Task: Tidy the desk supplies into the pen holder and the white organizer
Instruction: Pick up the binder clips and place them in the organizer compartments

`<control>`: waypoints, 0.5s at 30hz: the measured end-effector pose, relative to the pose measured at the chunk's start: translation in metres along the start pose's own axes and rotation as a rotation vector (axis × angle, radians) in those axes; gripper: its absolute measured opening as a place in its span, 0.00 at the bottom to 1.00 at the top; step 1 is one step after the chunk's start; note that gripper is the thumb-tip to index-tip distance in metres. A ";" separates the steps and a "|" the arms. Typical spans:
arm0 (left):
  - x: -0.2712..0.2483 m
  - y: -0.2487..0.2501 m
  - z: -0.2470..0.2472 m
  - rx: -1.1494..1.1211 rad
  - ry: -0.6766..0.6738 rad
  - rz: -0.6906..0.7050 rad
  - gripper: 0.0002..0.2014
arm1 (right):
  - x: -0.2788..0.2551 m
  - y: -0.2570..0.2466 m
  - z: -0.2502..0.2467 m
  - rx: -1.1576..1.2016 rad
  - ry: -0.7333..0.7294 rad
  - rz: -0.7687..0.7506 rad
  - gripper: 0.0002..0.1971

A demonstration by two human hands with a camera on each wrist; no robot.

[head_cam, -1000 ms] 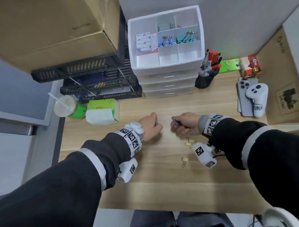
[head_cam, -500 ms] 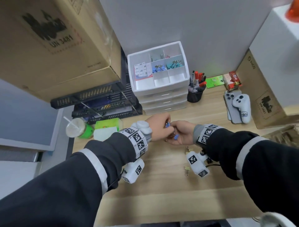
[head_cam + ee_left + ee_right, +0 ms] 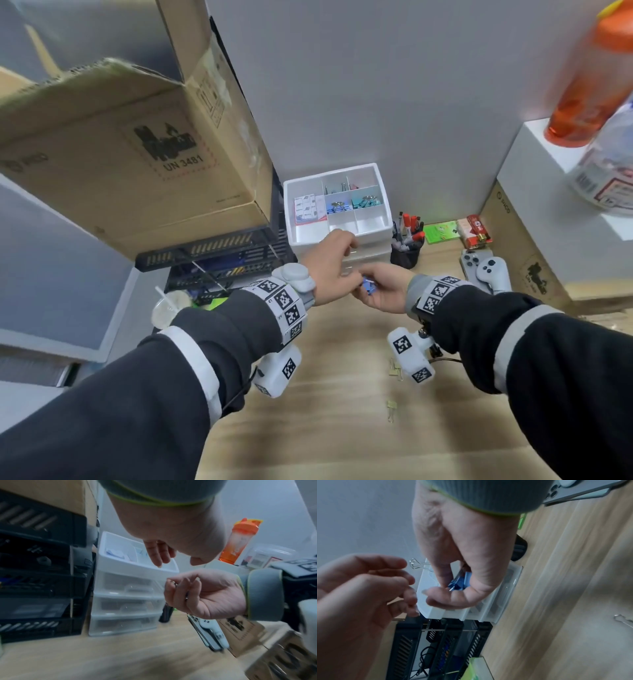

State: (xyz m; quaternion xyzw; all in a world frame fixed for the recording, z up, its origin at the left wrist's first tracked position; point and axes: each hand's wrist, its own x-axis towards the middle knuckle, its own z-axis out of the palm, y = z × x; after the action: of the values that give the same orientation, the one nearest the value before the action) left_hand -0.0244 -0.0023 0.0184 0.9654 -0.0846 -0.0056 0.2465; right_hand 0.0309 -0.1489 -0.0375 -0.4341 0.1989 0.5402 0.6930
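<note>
My right hand [image 3: 364,286] is held above the desk in front of the white organizer [image 3: 301,236]. Its curled fingers grip blue binder clips [image 3: 368,286]. In the right wrist view the blue clips [image 3: 458,584] lie in the cupped fingers, and a wire handle [image 3: 418,565] sticks out past them. My left hand [image 3: 347,245] hovers just above and left of the right one. Its fingers [image 3: 158,555] hang relaxed and hold nothing. The black pen holder [image 3: 406,255], with several markers in it, stands right of the organizer. Small gold clips [image 3: 395,368] lie on the desk under my right wrist.
A big cardboard box [image 3: 137,147] on stacked black trays [image 3: 212,253] stands left of the organizer. A phone with a white controller [image 3: 491,269], a red pack [image 3: 476,231] and more boxes fill the right side. A lidded cup [image 3: 168,306] stands at the left desk edge.
Both hands rose from the desk and came together in front of the organizer. The blue clip my left hand held now lies in my right hand. My left hand has come away empty.
</note>
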 end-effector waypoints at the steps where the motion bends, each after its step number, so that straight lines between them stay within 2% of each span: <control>1: 0.002 -0.003 -0.007 0.035 0.019 -0.016 0.21 | 0.001 -0.005 0.002 -0.012 0.023 -0.013 0.08; 3: 0.008 -0.014 -0.021 0.129 0.027 -0.074 0.23 | 0.000 -0.020 0.010 -0.013 0.075 -0.063 0.07; 8: 0.012 -0.041 -0.037 0.372 -0.073 -0.225 0.27 | -0.007 -0.060 0.027 0.070 0.170 -0.237 0.02; 12: 0.016 -0.050 -0.032 0.476 -0.122 -0.237 0.26 | -0.003 -0.090 0.040 0.040 0.246 -0.299 0.11; 15: 0.016 -0.056 -0.027 0.459 -0.150 -0.217 0.24 | -0.004 -0.100 0.054 -0.033 0.283 -0.303 0.06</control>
State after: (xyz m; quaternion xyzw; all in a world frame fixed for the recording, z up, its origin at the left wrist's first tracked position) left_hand 0.0019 0.0562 0.0155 0.9964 0.0025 -0.0844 0.0122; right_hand 0.1113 -0.1110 0.0337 -0.5419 0.2180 0.3666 0.7242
